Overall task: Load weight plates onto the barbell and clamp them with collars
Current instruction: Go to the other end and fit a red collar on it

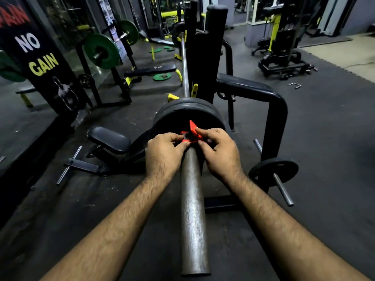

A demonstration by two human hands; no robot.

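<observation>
A steel barbell sleeve (192,209) runs from the bottom centre away from me. Black weight plates (188,112) sit stacked on it against the rack. A red collar (191,134) is on the sleeve, right against the outer plate, its lever sticking up. My left hand (163,153) pinches the collar's left side. On the collar's right side my right hand (220,149) grips it, fingers on the lever. The collar's lower part is hidden by my fingers.
A black rack upright (211,47) and its curved frame (272,110) stand right of the bar. A small black plate (274,171) hangs on a storage peg at right. A padded seat (109,139) lies left. Green plates (101,50) load another bar behind.
</observation>
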